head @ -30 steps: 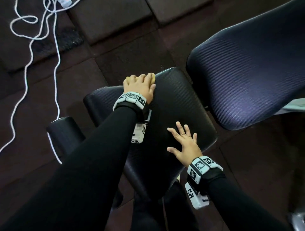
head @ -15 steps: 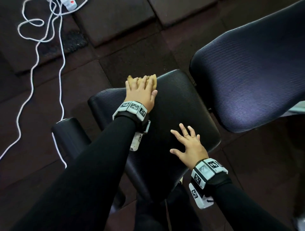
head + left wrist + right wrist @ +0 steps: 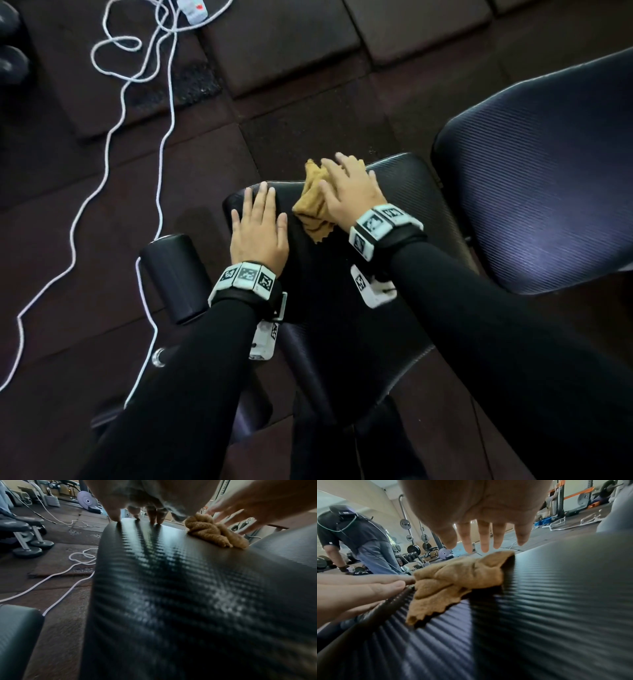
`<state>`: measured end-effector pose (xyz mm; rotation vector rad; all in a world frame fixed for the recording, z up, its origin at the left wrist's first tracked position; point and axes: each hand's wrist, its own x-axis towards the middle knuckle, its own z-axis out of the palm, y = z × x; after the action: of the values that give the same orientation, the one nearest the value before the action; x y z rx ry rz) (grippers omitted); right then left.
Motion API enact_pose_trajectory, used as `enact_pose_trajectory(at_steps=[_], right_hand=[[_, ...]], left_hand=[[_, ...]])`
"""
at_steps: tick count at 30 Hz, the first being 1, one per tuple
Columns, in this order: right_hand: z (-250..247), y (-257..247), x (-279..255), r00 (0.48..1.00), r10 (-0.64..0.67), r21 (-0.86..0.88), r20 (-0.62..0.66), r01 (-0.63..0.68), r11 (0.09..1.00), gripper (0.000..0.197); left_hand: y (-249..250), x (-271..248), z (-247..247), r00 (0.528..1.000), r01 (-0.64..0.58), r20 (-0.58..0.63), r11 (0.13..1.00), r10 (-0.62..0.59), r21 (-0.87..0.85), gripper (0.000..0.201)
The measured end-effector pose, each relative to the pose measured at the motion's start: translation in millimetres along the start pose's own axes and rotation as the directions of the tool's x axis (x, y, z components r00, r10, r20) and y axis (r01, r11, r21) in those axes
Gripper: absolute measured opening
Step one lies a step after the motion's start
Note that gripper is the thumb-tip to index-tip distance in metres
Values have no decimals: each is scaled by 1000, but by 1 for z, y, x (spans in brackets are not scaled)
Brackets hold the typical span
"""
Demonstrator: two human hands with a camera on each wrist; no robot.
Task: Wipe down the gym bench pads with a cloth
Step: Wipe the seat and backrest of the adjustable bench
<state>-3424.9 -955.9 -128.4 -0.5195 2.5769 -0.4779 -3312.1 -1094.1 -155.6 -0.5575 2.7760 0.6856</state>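
Observation:
The black textured seat pad (image 3: pixel 404 185) fills the middle of the head view, with the angled back pad (image 3: pixel 534 185) to its right. A crumpled tan cloth (image 3: pixel 310 202) lies near the seat pad's far edge. My right hand (image 3: pixel 349 192) is spread over the cloth with straight fingers (image 3: pixel 484 536); whether it presses the cloth (image 3: pixel 453 577) I cannot tell. My left hand (image 3: pixel 260 229) lies flat on the pad just left of the cloth, its fingertips (image 3: pixel 154 519) touching the surface. The cloth (image 3: pixel 216 534) sits beside them.
A black roller pad (image 3: pixel 174 277) sticks out left of the seat. White cable (image 3: pixel 164 137) loops over the dark rubber floor mats to a power strip (image 3: pixel 193 10). Dumbbells (image 3: pixel 10 58) sit at the far left. Another person (image 3: pixel 359 540) stands by weight racks.
My left hand has come off the cloth and now rests flat on the pad to its left. My right hand has moved from the pad's near side up over the cloth.

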Motion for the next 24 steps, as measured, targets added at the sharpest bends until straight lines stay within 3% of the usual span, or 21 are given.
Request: enact_pose_trajectory(at_steps=[3,9,15,18,21,24], right_hand=[[14,-10,15,994,-1,-103,112,13,995,45],[2,17,23,994,-51,-157,101,67,985,44],[-29,65,43,985,156,-246,71,-134,960,40],[-25,53,45,991,98,-297,92,-67,953,40],[-19,45,41,981,-27,-187,193,64,980,39],[-30,61,42,979,-38,-157,202,71,985,41]], left_hand=[[-5,-4,0,1000,-2,19,1000,3,-30,54],[-3,-3,1,999,32,24,992,-29,-122,55],[-5,-2,2,999,35,17,988,-33,-148,56],[-5,-2,3,999,33,19,987,-31,-158,56],[-6,-1,3,1000,30,13,987,-28,-155,56],[-7,0,5,999,34,12,987,-32,-159,56]])
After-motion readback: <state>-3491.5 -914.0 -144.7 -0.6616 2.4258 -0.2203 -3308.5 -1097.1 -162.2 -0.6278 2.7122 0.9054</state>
